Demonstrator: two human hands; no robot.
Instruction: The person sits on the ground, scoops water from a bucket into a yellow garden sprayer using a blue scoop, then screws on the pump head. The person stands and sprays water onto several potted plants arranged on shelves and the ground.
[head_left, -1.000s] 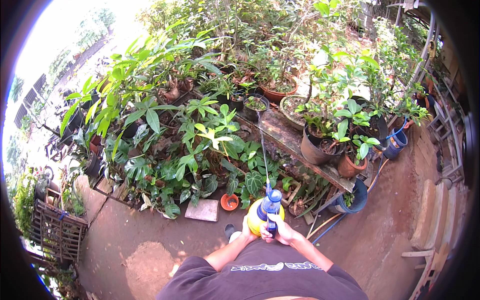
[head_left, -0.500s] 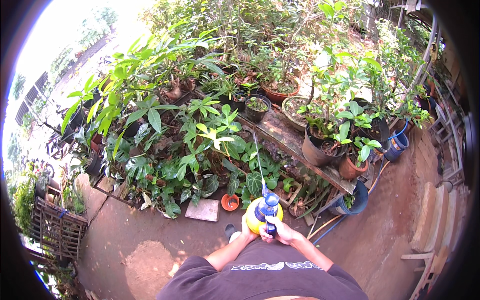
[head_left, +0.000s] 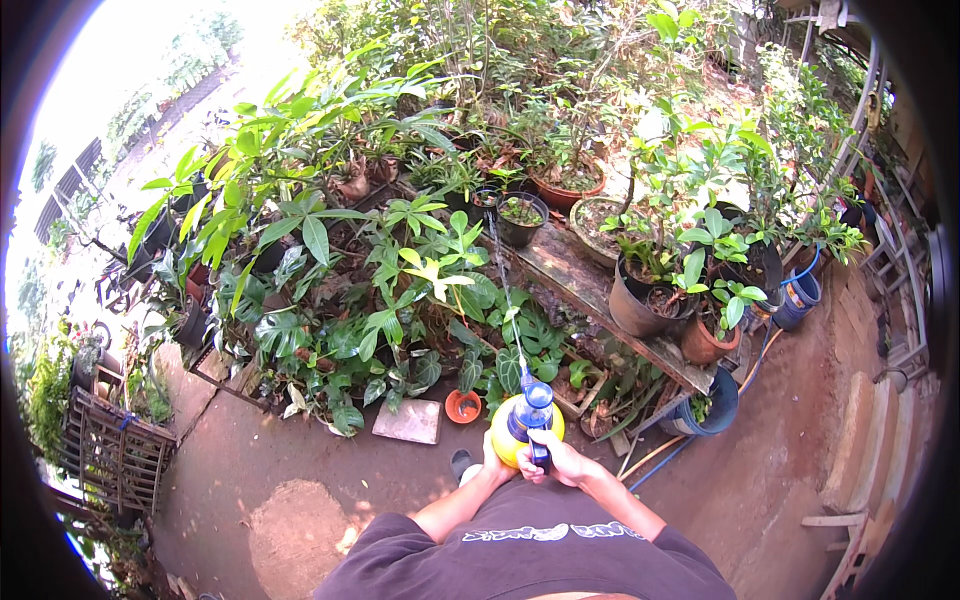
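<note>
In front of my body I hold a spray bottle [head_left: 505, 420] with a round yellow tank and a blue pump head. My left hand [head_left: 494, 461] is cupped against the left side of the tank. My right hand [head_left: 556, 459] is wrapped round the blue handle. From the nozzle a thin jet of water [head_left: 507, 290] runs up and away toward the small black pots at the bench's edge. Broad-leaved potted plants [head_left: 400, 300] stand just beyond the bottle. A small black pot with a low plant [head_left: 521, 218] sits near the jet's far end.
A wooden bench [head_left: 590, 300] carries a dark pot [head_left: 640, 300] and a terracotta pot [head_left: 708, 338] on the right. Blue buckets [head_left: 798, 298] stand beside it, with a hose [head_left: 655, 462] on the ground. A stone slab [head_left: 407, 421] and small orange pot [head_left: 463, 405] lie ahead.
The water jet has swung to the left and now reaches farther, toward the small black pots. The surroundings have shifted slightly to the right in view; both hands keep their hold.
</note>
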